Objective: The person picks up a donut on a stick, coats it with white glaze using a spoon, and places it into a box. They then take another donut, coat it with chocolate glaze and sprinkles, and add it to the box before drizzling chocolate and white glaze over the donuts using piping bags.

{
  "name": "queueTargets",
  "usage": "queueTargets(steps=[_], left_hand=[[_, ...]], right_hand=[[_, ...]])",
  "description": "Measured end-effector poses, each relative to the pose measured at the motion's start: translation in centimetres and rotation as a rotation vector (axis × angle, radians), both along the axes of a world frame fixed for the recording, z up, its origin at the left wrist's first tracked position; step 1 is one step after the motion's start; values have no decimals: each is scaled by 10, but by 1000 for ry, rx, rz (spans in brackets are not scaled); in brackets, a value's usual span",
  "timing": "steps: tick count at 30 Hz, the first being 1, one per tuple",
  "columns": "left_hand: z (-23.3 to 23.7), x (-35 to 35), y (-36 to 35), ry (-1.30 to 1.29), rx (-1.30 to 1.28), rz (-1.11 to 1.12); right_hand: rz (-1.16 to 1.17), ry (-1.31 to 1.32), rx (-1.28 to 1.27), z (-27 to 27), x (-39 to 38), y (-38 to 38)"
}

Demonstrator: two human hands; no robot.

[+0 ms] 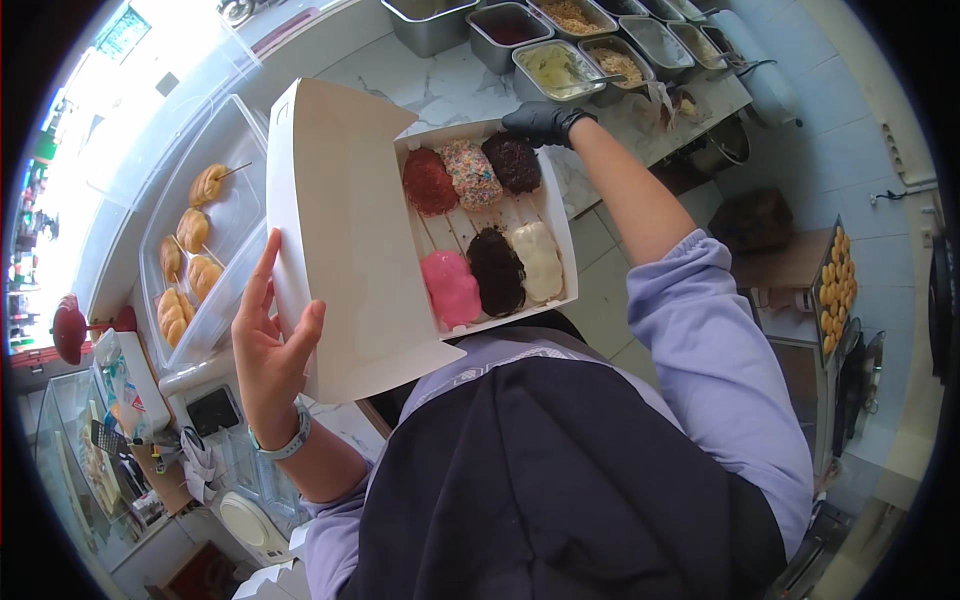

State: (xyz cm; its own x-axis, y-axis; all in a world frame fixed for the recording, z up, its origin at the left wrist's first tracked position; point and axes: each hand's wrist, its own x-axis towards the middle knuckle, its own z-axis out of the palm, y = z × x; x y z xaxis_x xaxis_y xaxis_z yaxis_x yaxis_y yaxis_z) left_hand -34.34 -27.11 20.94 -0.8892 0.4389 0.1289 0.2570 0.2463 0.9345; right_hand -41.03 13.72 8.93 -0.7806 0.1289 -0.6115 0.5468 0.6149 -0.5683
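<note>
Box [345,230] is held open at chest height, its lid pinched by the bare left hand [268,345] and its far end grasped by the black-gloved right hand [543,122]. Six coated pastries [495,270] are held inside. Beyond, topping tubs [555,68] are lined along a marble counter [440,85].

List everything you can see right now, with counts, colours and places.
box: one, white, open, centre, held in both hands
coated pastries: six; red, sprinkled, two dark brown, pink, white; inside the box
topping pans: several, metal, on the counter beyond the box
skewered pastries: about six, golden, in the clear tray at left
left hand: one, bare, grips the box's lid side
right hand: one, black-gloved, holds the box's far edge
</note>
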Motion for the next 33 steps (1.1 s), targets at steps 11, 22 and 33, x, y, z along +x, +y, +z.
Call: queueTargets(steps=[11, 22, 33], left_hand=[[-4, 1, -4, -30, 21, 10], [-8, -1, -4, -13, 28, 2], [-9, -1, -8, -79, -8, 36]], right_hand=[[-16, 178, -51, 29, 41, -9], [475, 295, 269, 15, 117, -27], [434, 255, 180, 18, 115, -18]])
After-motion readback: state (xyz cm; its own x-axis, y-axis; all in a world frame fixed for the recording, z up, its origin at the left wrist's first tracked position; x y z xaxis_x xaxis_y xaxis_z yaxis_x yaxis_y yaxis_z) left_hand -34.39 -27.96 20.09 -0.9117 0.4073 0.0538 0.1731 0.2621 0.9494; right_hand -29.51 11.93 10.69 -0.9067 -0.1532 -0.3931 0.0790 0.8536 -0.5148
